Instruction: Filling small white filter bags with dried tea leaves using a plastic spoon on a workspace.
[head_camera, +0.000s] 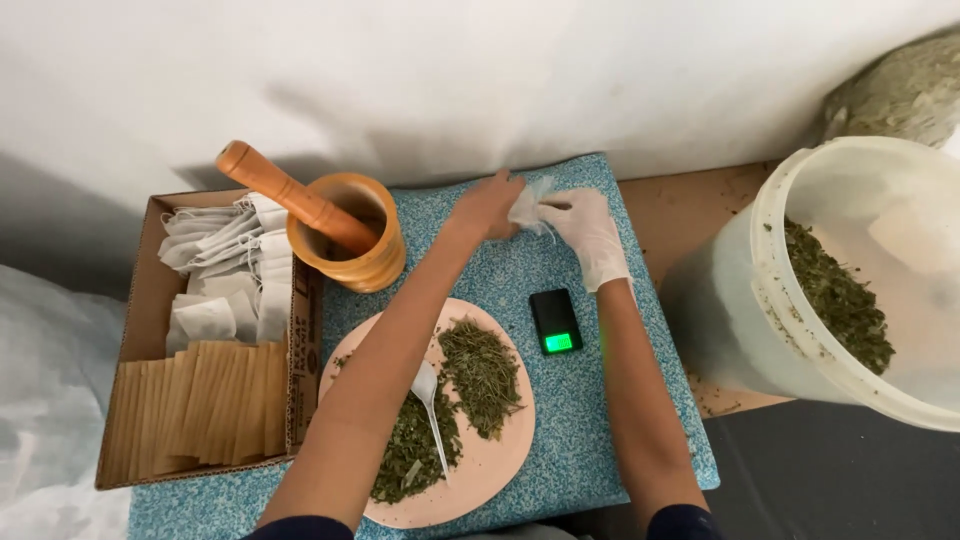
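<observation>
My bare left hand (487, 207) and my right hand (590, 232), in a white glove, meet over the far part of the blue speckled mat (580, 420). Between them they hold a small white paper sachet (529, 208), each hand gripping one side. Just below the hands a small black pocket scale (556, 321) with a green lit display lies on the mat. A pink plate (500, 455) under my left forearm carries two heaps of dried green herbs (482, 370) and a white plastic spoon (430, 400).
A wooden mortar (350, 245) with its pestle (290, 195) stands at the mat's far left. A cardboard box (150, 330) on the left holds white sachets and brown envelopes. A large white bucket (800, 300) with dried herbs stands at right. A white wall rises behind.
</observation>
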